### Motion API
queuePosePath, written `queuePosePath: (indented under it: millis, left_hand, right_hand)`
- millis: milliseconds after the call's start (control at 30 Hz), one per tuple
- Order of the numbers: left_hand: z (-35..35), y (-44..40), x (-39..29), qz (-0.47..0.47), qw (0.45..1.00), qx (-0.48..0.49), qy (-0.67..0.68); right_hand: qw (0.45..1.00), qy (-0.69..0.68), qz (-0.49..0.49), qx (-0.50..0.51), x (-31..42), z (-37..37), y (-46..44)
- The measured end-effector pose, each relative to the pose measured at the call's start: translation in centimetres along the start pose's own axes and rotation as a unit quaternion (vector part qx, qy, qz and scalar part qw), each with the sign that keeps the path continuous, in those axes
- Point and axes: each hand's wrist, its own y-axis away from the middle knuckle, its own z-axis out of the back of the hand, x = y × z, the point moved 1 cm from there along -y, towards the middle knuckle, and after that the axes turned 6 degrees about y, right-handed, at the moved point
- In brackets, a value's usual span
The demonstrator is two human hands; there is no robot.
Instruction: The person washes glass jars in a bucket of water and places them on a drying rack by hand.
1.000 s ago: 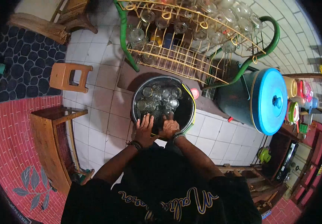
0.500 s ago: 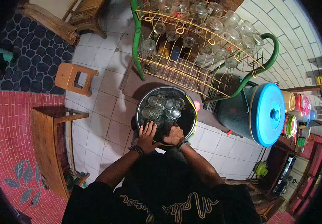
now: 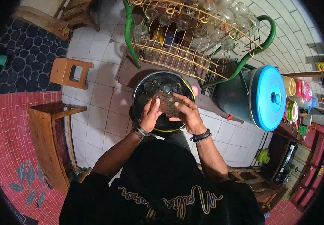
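Observation:
A clear drinking glass (image 3: 167,105) lies tilted between both hands, raised above a dark bucket (image 3: 141,80). My left hand (image 3: 150,114) is closed around one end, its fingers curled along the side. My right hand (image 3: 190,115) grips the other end, with the thumb side toward me. Inside the bucket stand several more glasses (image 3: 157,85) close together, partly in shadow. The bucket's lower contents are hidden by my hands and the held glass.
Beyond the bucket stands a green-framed wire rack (image 3: 186,62) holding several glasses. A large bin with a blue lid (image 3: 261,99) is to the right. An orange plastic stool (image 3: 69,73) and a wooden table (image 3: 46,142) are on the left.
Both hands have risen from inside the bucket and now hold a glass together above it. The view has shifted, so the rack and bucket appear higher in the picture.

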Motion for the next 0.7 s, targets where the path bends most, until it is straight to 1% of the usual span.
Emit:
queuePosePath:
  millis: [33,67,100,133,167,200,267,300,333,400,433,500,533,567,600,633,667,700]
  left_hand:
    - [-0.6,-0.5,-0.6,0.003,0.997,0.019,0.074]
    - [-1.0,-0.5,-1.3,0.019,0.994,0.03,0.099]
    - [-1.0,-0.7,-1.7,0.035,0.993,0.028,0.111]
    - [-1.0,-0.8,-2.1,0.051,0.991,0.025,0.123]
    - [-1.0,-0.9,-2.5,0.094,0.983,0.05,0.15]
    - [-0.8,-1.0,-2.5,0.092,0.983,0.053,0.149]
    - [-0.3,-1.2,-2.5,0.116,0.977,0.05,0.173]
    - [-0.4,-1.4,-2.9,0.109,0.977,0.077,0.163]
    - [-0.5,-1.5,-3.1,0.106,0.978,0.079,0.163]
    - [-0.8,-1.9,-3.7,0.115,0.98,0.062,0.153]
    - [-1.8,-2.0,-4.5,0.098,0.986,0.058,0.124]
    - [-0.7,-3.4,-4.3,0.071,0.988,0.083,0.106]
    - [-1.5,-3.7,-5.0,0.041,0.996,0.045,0.061]
    - [-2.5,-3.9,-5.6,-0.005,1.0,0.004,0.002]
    - [-3.5,-4.2,-6.4,-0.051,0.996,-0.037,-0.057]
    - [-2.7,-5.4,-6.6,-0.099,0.986,-0.026,-0.133]
    - [-3.0,-6.4,-7.3,-0.181,0.961,0.006,-0.21]
    - [-3.4,-7.5,-8.2,-0.263,0.921,0.037,-0.285]
  right_hand:
    - [0.999,0.049,0.021,-0.01,0.7,-0.5,0.5]
    - [0.984,0.147,0.097,0.017,1.3,-0.6,1.1]
    - [0.918,0.306,0.25,0.013,2.1,-0.9,1.1]
    - [0.896,0.371,0.243,0.013,3.0,-1.1,1.8]
    - [0.867,0.412,0.281,-0.004,3.4,-1.4,1.9]
    - [0.834,0.452,0.315,-0.021,3.5,-1.7,2.0]
    - [0.802,0.461,0.376,-0.052,2.8,-2.0,1.6]
    - [0.784,0.467,0.404,-0.064,2.8,-2.2,1.5]
    - [0.818,0.426,0.381,-0.062,2.7,-2.6,1.4]
    - [0.814,0.429,0.385,-0.073,3.0,-2.8,0.9]
    - [0.811,0.431,0.387,-0.086,3.3,-2.8,0.6]
    - [0.808,0.431,0.384,-0.117,4.4,-2.6,-1.0]
    - [0.811,0.431,0.375,-0.128,5.3,-2.7,-1.8]
    - [0.806,0.419,0.387,-0.159,6.5,-3.0,-2.5]
    - [0.788,0.422,0.409,-0.183,7.5,-2.9,-3.8]
    - [0.769,0.425,0.431,-0.207,8.3,-2.7,-5.4]
    - [0.754,0.425,0.445,-0.231,9.0,-2.3,-7.3]
    - [0.761,0.423,0.435,-0.231,9.7,-2.0,-9.3]
